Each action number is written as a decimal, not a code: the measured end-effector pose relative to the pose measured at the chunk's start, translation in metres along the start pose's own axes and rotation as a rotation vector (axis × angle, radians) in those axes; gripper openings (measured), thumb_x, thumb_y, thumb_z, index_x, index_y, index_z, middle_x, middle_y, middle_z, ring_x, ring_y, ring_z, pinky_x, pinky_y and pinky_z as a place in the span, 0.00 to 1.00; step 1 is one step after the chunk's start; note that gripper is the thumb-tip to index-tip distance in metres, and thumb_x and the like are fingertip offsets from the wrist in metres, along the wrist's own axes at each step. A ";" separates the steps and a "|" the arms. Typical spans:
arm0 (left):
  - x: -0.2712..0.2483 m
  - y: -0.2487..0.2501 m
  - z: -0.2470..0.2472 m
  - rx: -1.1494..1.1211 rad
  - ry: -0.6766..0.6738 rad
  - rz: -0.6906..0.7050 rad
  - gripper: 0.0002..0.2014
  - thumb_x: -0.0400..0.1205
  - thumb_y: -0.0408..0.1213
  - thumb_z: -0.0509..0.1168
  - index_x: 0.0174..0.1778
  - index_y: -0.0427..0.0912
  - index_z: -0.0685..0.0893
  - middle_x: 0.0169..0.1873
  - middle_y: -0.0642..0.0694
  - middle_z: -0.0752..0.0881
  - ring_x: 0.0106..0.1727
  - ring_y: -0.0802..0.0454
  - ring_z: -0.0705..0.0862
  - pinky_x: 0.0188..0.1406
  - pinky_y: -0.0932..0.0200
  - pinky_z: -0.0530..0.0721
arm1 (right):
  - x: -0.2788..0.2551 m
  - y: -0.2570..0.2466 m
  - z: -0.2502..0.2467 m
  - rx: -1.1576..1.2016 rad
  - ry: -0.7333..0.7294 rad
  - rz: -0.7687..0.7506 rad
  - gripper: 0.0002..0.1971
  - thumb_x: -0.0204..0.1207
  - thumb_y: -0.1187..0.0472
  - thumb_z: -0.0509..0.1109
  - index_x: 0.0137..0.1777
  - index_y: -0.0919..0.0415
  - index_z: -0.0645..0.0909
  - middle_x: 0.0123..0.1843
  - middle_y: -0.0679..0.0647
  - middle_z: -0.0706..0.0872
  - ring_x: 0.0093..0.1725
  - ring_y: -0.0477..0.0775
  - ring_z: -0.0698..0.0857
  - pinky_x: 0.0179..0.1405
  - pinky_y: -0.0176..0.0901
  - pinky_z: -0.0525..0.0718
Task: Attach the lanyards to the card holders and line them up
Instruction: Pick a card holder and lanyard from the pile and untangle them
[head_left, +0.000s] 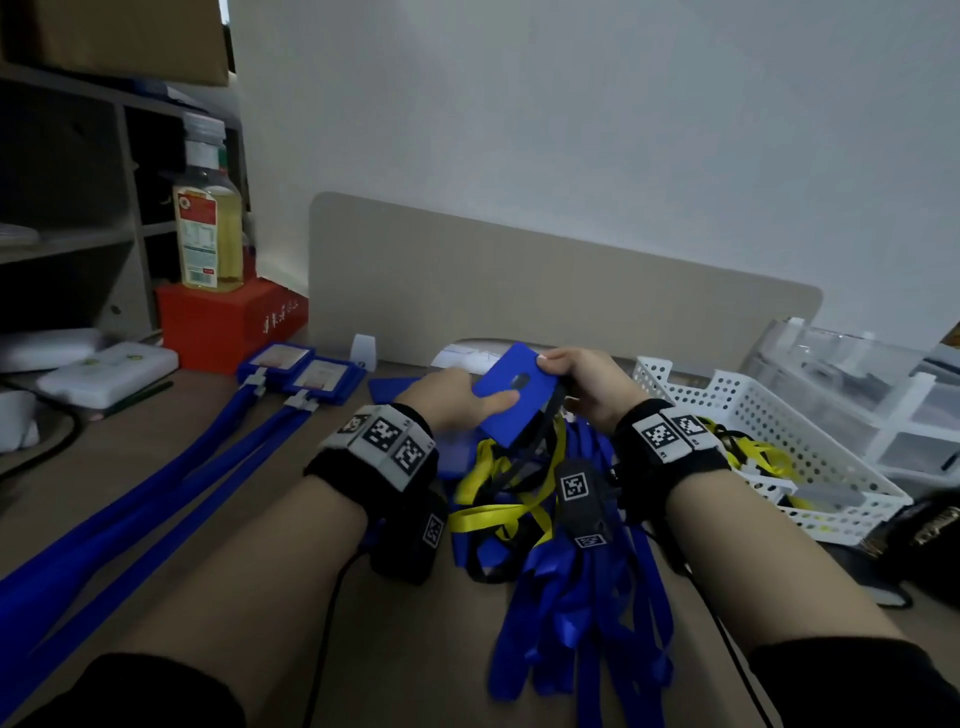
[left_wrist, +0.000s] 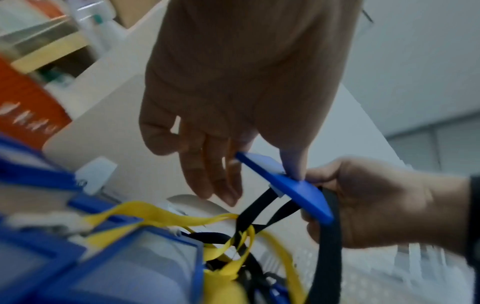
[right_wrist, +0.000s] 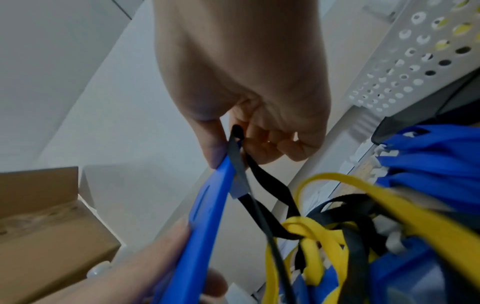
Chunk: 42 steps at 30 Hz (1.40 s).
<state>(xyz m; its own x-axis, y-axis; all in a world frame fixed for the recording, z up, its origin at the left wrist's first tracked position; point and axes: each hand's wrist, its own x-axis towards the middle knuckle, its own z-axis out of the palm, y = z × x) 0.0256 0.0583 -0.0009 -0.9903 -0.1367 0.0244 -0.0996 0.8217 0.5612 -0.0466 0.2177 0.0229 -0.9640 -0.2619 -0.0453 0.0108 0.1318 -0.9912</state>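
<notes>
A blue card holder is held tilted above the desk between both hands. My left hand grips its lower left side, thumb lying across the face. My right hand pinches its upper right corner. In the left wrist view my left hand's thumb presses on the card holder. In the right wrist view my right hand pinches a loop of black lanyard against the end of the holder. A tangled pile of blue, yellow and black lanyards lies beneath. Two finished holders with blue lanyards lie side by side at the left.
A white perforated basket holding yellow lanyards stands to the right, with clear plastic bins behind it. A beige divider closes off the back of the desk. At the left stand a red box, a bottle and white cases.
</notes>
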 end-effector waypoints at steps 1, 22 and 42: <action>0.001 0.000 -0.002 -0.154 0.003 0.026 0.22 0.81 0.59 0.63 0.33 0.43 0.78 0.32 0.46 0.81 0.35 0.49 0.79 0.30 0.57 0.71 | -0.002 0.000 0.002 0.016 -0.009 0.003 0.09 0.79 0.68 0.64 0.43 0.57 0.83 0.35 0.50 0.84 0.28 0.43 0.80 0.19 0.32 0.71; -0.031 -0.026 -0.002 -1.163 0.477 -0.087 0.15 0.80 0.37 0.70 0.60 0.46 0.74 0.56 0.39 0.83 0.37 0.51 0.84 0.22 0.60 0.77 | -0.042 0.040 0.031 0.149 -0.245 -0.124 0.13 0.86 0.58 0.60 0.39 0.60 0.74 0.23 0.50 0.70 0.19 0.44 0.61 0.24 0.37 0.60; -0.033 -0.022 0.001 -0.517 0.492 0.204 0.11 0.83 0.39 0.65 0.58 0.52 0.73 0.49 0.46 0.80 0.35 0.57 0.81 0.21 0.67 0.74 | -0.046 0.048 0.030 0.010 -0.135 -0.124 0.15 0.86 0.62 0.56 0.38 0.58 0.79 0.29 0.53 0.82 0.27 0.46 0.68 0.26 0.37 0.66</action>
<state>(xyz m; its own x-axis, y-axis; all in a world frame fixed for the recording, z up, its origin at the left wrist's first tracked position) 0.0605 0.0455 -0.0145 -0.8143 -0.3409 0.4698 0.2605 0.5088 0.8206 0.0063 0.2070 -0.0261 -0.9139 -0.4012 0.0615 -0.1025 0.0815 -0.9914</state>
